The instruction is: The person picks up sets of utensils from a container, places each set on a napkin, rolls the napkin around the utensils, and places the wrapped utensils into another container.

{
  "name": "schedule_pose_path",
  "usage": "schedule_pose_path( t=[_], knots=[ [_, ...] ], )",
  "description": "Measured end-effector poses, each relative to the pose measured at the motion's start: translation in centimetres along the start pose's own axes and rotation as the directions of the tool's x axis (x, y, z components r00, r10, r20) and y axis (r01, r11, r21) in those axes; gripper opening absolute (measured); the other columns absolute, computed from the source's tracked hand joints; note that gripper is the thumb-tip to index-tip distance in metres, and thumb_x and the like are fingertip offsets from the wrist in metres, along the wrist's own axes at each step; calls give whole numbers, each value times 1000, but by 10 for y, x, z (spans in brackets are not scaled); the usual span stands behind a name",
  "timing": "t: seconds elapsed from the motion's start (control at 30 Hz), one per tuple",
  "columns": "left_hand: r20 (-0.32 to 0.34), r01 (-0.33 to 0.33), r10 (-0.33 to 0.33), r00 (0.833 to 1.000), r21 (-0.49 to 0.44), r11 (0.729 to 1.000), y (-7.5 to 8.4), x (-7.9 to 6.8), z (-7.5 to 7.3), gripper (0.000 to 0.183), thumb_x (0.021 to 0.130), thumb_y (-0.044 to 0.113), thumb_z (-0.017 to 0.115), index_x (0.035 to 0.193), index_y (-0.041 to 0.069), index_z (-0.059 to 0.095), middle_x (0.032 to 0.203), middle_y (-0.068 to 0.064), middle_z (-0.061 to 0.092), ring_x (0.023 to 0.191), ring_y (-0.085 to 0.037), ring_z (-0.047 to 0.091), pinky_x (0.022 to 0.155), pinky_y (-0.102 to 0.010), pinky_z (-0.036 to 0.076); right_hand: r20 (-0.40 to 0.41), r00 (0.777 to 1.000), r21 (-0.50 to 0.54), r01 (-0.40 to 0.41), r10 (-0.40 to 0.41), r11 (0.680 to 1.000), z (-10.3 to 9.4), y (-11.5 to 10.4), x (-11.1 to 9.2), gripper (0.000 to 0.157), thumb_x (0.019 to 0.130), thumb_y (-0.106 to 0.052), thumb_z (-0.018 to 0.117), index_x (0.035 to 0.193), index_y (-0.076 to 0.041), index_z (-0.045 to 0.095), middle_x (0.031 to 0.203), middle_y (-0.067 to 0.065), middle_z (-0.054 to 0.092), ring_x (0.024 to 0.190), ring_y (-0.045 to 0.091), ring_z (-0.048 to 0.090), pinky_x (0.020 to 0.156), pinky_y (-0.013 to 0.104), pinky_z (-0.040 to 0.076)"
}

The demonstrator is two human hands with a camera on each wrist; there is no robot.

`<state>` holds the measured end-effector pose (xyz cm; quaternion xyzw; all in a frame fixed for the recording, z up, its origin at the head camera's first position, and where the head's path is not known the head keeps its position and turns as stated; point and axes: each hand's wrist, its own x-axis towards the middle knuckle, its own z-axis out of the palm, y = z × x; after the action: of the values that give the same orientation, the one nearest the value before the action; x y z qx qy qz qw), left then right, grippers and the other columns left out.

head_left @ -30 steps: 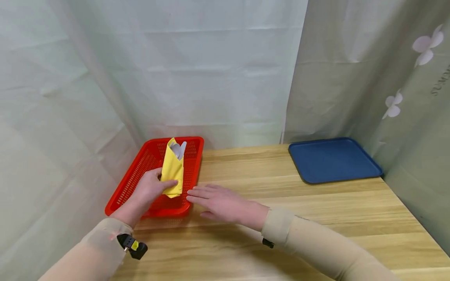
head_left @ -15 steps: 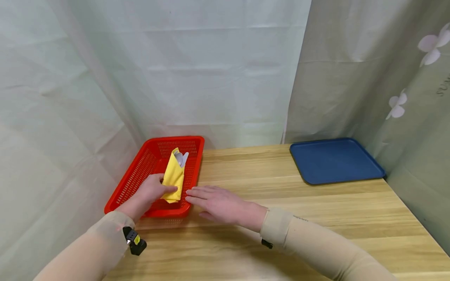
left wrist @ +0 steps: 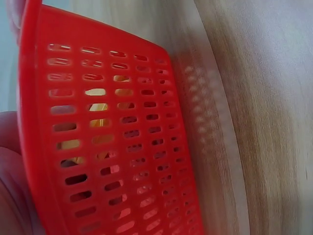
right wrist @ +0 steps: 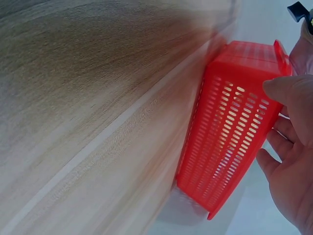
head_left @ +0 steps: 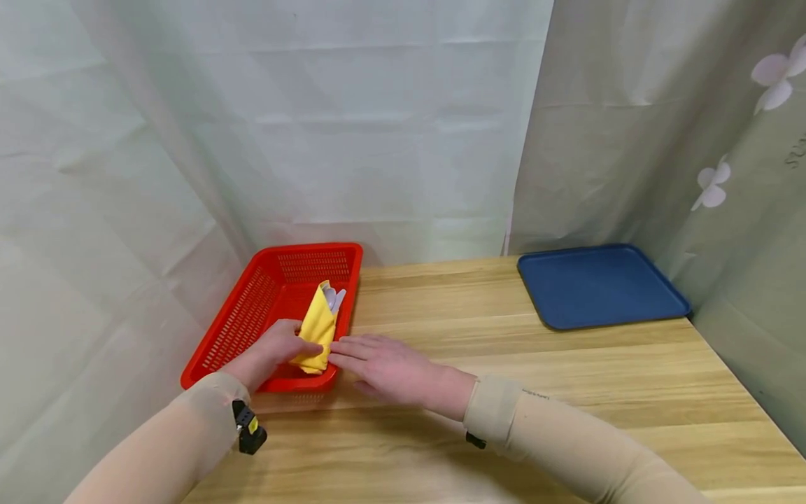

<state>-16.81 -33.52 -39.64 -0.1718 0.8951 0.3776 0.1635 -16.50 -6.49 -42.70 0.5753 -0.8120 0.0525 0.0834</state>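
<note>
My left hand (head_left: 277,350) reaches into the red plastic basket (head_left: 242,297) and pinches the lower end of a folded yellow napkin (head_left: 317,322). A spoon (head_left: 330,297) and a pale knife-like handle (head_left: 339,299) stick out of the napkin's far end. The bundle lies tilted along the basket's right side. My right hand (head_left: 390,367) has its fingers extended, with the fingertips at the basket's near right rim. In the left wrist view, yellow cloth (left wrist: 99,115) shows through the slots of the basket wall. The right wrist view has my right thumb (right wrist: 281,90) beside the rim.
A blue tray (head_left: 604,287) lies at the back right of the wooden table (head_left: 434,294). Pale curtains (head_left: 378,140) hang behind and along both sides. The basket stands at the table's left, close to the left curtain.
My left hand has lowered the napkin bundle into the basket, bringing it nearer to me and a little to the right. My right hand has stayed nearly still at the rim.
</note>
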Motion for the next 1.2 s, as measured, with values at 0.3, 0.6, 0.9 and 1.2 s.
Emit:
schedule_pose_path(
  t=[0.3, 0.6, 0.9, 1.2],
  knots=[
    [36, 85, -82, 996, -76, 994, 1, 3, 2, 73, 92, 24, 90, 148, -2, 50, 131, -21, 62, 116, -37, 60, 108, -47, 55, -16, 1000, 2, 0, 0, 1000, -1, -1, 1, 70, 108, -30, 75, 170, -17, 45, 175, -2, 41, 164, 15, 32, 131, 35, 26],
    [64, 90, -85, 994, -82, 993, -1, 9, 5, 75, 91, 22, 91, 147, -4, 50, 130, -22, 60, 116, -38, 59, 109, -48, 55, -14, 1000, 23, -11, 11, 1000, -4, -2, 3, 71, 107, -29, 76, 171, -17, 45, 175, -2, 42, 163, 15, 33, 131, 35, 26],
    [73, 118, -114, 991, -58, 991, -2, 17, 14, 67, 91, 19, 89, 143, -3, 52, 126, -21, 62, 113, -37, 61, 107, -48, 55, -43, 999, 44, -1, 3, 999, -1, -2, -2, 72, 105, -26, 78, 169, -16, 48, 174, -1, 44, 163, 15, 34, 131, 36, 28],
    [85, 139, -136, 987, -32, 990, 0, 17, 16, 69, 91, 23, 90, 143, -2, 53, 125, -20, 63, 112, -36, 61, 107, -47, 54, -12, 1000, 75, -18, 19, 997, -4, -2, -3, 71, 106, -25, 78, 170, -17, 47, 175, -2, 43, 163, 15, 34, 131, 36, 29]
  ],
)
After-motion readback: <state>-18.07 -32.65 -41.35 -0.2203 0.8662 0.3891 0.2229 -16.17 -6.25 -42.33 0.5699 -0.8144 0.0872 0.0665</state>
